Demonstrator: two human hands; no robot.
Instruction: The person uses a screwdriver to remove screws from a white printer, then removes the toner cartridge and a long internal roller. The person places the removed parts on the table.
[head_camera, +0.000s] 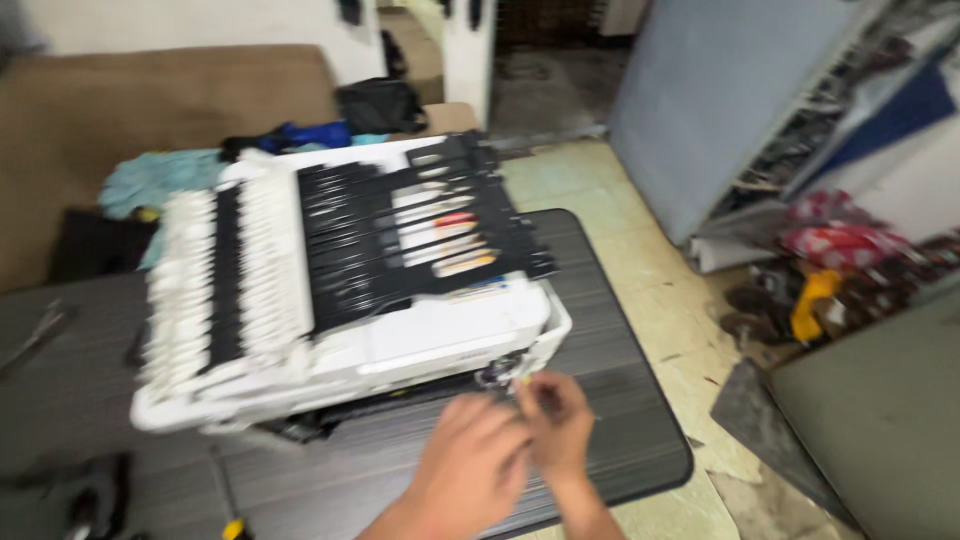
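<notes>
**Two hands at the front corner of an opened printer**

At the table's (620, 420) left edge lie dark tools, blurred. A white printer (340, 330) fills the table's middle, lying with its black and white ribbed inner parts turned upward, probably so they can be reached. At its front right corner, near the table's front edge, the left hand (470, 470) and right hand (555, 420) meet, fingers curled close together; the right seems to pinch something small, though blur hides what, and whether the left grips anything I cannot tell. Behind the table stand a brown sofa (150, 100) with cloths. To the right are a worn tiled floor (650, 270), a grey panel (720, 100) and cluttered shelves.
</notes>
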